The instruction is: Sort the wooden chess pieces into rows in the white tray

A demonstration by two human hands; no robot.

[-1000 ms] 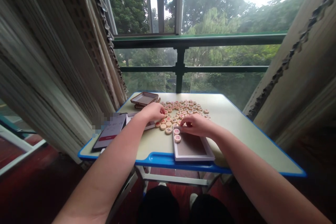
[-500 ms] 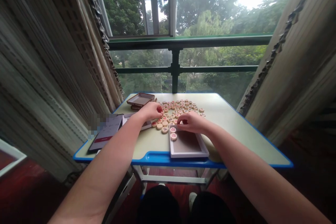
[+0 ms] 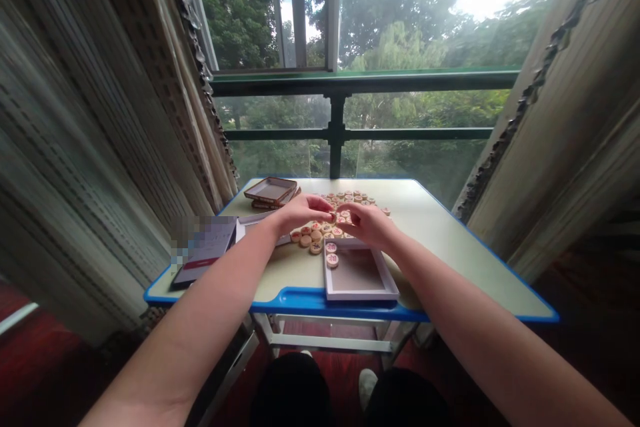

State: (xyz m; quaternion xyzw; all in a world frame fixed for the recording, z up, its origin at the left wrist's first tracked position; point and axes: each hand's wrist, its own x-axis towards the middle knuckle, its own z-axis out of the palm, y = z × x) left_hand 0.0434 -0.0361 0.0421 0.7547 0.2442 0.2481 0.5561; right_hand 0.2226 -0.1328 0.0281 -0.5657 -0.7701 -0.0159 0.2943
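Several round wooden game pieces [image 3: 350,200] with red characters lie scattered on the far middle of a small blue-edged table [image 3: 450,240]. A shallow white-rimmed tray [image 3: 360,277] sits at the near edge; two pieces [image 3: 332,255] rest in its left far corner. My left hand [image 3: 300,210] and my right hand [image 3: 363,220] meet over the pile, fingertips pinched together around a piece between them. Which hand holds that piece I cannot tell.
A stack of brown trays [image 3: 273,191] stands at the table's far left. A phone [image 3: 203,250] and a white box [image 3: 250,221] lie on the left side. Curtains hang on both sides; a green window rail [image 3: 365,80] runs behind. My knees show below the table.
My right hand lifted from the tray's far edge and moved up over the pile. My left hand moved right to meet it. The camera shifted slightly.
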